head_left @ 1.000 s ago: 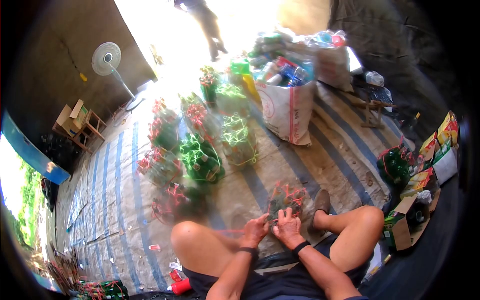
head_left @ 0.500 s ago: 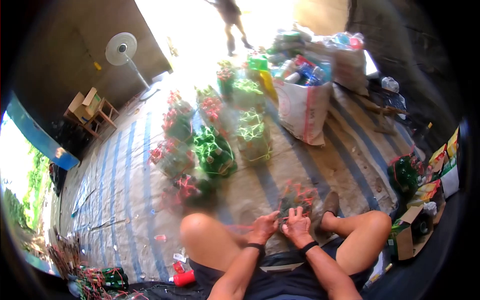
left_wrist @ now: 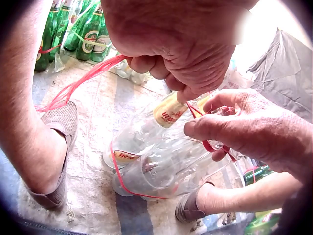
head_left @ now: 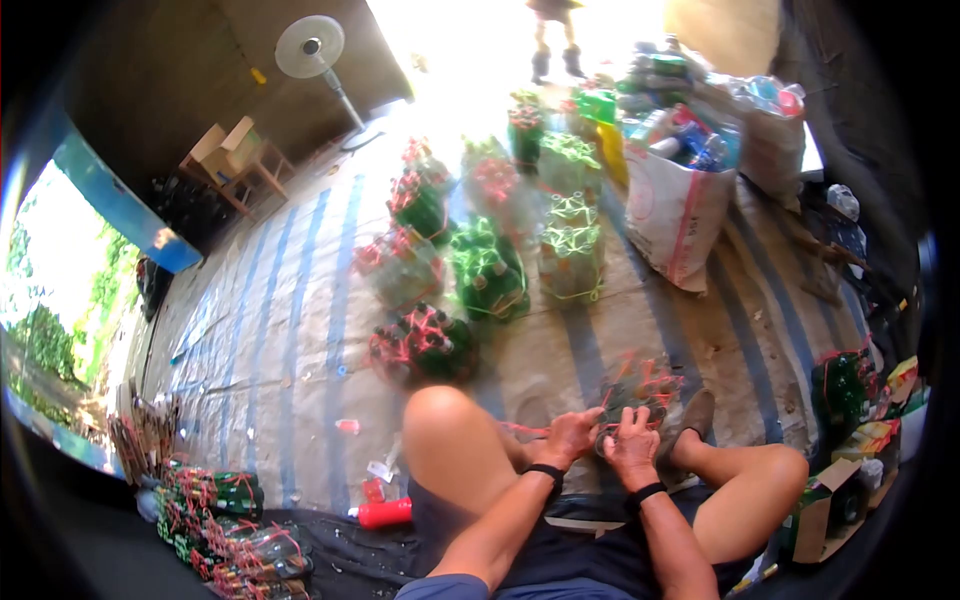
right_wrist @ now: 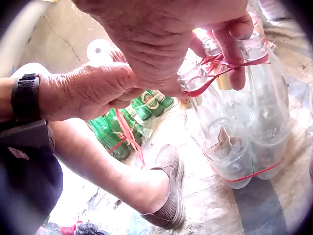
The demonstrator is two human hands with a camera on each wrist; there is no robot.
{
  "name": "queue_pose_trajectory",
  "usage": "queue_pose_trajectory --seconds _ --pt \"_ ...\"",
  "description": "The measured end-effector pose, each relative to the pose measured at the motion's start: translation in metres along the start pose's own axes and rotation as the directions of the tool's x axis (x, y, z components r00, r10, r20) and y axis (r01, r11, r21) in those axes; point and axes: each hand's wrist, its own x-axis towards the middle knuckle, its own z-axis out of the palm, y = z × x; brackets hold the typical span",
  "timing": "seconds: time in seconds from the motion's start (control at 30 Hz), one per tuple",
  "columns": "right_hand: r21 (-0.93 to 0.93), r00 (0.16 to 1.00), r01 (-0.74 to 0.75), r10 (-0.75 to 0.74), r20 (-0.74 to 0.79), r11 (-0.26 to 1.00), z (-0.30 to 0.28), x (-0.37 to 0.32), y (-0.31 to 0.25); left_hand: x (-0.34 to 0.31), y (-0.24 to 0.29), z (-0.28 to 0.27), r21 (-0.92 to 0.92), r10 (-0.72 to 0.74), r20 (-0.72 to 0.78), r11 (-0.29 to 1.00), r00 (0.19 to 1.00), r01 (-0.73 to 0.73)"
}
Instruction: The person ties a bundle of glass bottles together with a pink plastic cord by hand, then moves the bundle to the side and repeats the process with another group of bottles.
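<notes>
Between the person's feet stands a bundle of clear glass bottles [left_wrist: 164, 154], some with cream and red labels. Red plastic string [right_wrist: 244, 177] circles it low down, with more looped at the necks. My left hand [head_left: 574, 436] curls tightly round the string beside the necks, loose strands [left_wrist: 80, 81] trailing behind the fist. Over the bottle tops, my right hand [head_left: 632, 446] pinches the red string at the necks, fingers reaching in among them. In the left wrist view the right thumb [left_wrist: 203, 128] presses close to the string. The hands partly cover the necks.
Tied bundles of green bottles [head_left: 488, 268] and clear bottles [head_left: 572, 250] stand ahead on the striped sheet [head_left: 330, 300]. A full white sack [head_left: 675, 215] is beyond at right. Boxes [head_left: 825, 505] lie at right, a red bottle [head_left: 384, 513] by the left thigh. A person [head_left: 556, 40] stands in the doorway.
The head view has turned left, so the scene sits further right. Both hands stay at the bottle necks with the string. The person in the doorway has moved rightward.
</notes>
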Motion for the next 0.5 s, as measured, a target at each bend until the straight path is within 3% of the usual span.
queue_pose_trajectory --seconds 0.23,0.27,0.4,0.5 --pt "-0.002 0.999 0.007 -0.006 0.044 1.0 -0.007 0.002 -0.001 -0.001 0.003 0.001 -0.021 -0.008 -0.035 1.0 0.999 0.007" --pt "0.02 0.999 0.038 -0.038 -0.021 0.999 -0.009 0.0 -0.002 -0.001 0.004 0.001 -0.027 -0.017 -0.021 1.0 1.0 0.016" --pt "0.019 0.997 0.07 -0.069 -0.041 0.997 -0.008 0.0 0.002 -0.001 0.002 0.006 -0.061 -0.004 -0.048 0.998 0.999 0.001" --pt "0.017 0.998 0.025 -0.026 0.061 1.0 -0.013 0.0 0.0 -0.001 0.004 0.004 -0.049 -0.017 -0.039 0.999 0.999 0.015"
